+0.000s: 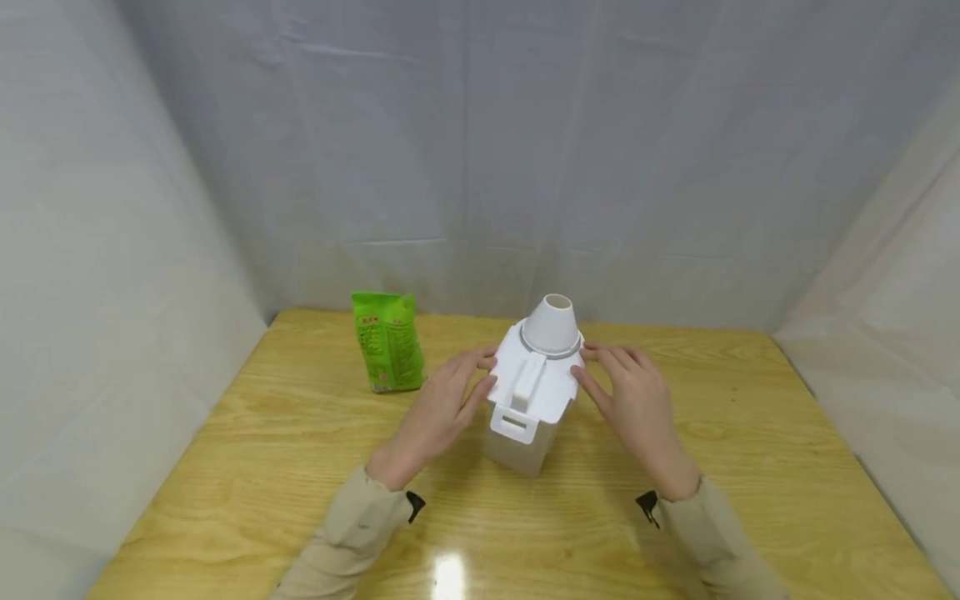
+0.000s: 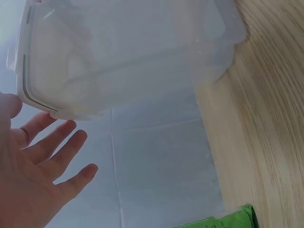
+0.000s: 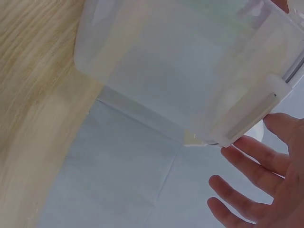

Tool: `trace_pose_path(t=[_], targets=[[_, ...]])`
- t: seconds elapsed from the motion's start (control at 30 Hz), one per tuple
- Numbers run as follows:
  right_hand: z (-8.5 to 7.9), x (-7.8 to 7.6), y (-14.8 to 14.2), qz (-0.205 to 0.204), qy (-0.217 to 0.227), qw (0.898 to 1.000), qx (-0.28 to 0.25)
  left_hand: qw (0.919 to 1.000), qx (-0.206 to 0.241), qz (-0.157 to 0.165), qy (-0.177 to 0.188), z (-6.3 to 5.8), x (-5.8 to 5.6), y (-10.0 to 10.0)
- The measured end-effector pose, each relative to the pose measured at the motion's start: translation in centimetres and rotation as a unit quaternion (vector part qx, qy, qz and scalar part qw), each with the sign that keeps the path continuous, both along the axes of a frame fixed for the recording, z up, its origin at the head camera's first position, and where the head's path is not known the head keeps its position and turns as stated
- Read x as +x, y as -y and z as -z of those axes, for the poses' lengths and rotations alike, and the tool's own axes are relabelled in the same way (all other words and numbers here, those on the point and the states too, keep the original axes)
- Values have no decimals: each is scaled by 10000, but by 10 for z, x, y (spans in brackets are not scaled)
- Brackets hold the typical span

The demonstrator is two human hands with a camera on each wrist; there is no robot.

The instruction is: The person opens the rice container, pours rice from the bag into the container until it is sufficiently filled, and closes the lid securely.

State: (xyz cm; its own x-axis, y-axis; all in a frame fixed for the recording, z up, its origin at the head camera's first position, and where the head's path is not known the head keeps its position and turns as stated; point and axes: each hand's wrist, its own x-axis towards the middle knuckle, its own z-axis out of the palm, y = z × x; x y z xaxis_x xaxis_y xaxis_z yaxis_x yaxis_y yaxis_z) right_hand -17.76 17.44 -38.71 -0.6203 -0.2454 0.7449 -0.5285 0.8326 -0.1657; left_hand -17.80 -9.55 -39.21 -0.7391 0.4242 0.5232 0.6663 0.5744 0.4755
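Observation:
A translucent storage container (image 1: pixel 510 452) stands upright on the wooden table, its white lid (image 1: pixel 553 392) on top. The lid carries a cone-shaped white cap (image 1: pixel 551 327) at the back and a bar-like handle (image 1: pixel 529 379). A slotted clip (image 1: pixel 513 423) hangs down at the front. My left hand (image 1: pixel 442 400) touches the lid's left edge with thumb and fingertips, its other fingers spread in the left wrist view. On the opposite side, my right hand (image 1: pixel 637 400) has thumb and forefinger at the side clip (image 3: pixel 251 116), the remaining fingers loosely extended.
A green printed bag (image 1: pixel 390 346) stands at the back left of the wooden table (image 1: pixel 750 467). Pale sheeting (image 1: pixel 480 167) hangs behind the table and along both sides.

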Motion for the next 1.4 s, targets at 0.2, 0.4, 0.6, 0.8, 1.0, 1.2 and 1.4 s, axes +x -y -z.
trace_pose_path(t=[0.2,0.4,0.6,0.8,1.0,1.2,1.4], targets=[[-1,-5,-2,2,252,9997,-65,9999,28,34,-99,1,-1,-1],[-1,-8,-5,24,490,9987,-115,9998,8,23,-201,2,-1,-3],[-2,-3,-6,-52,224,9997,-82,9993,-154,-22,-335,3,-2,-1],[-3,16,-1,-194,-140,9994,263,9986,-371,36,-379,4,-4,2],[-4,18,2,-104,179,9996,175,9990,-297,-27,-325,6,-3,0],[-3,15,0,-186,340,9992,58,9993,-243,-88,-261,4,0,-2],[0,14,0,-260,360,9990,9,9995,-237,-164,-129,4,2,-2]])
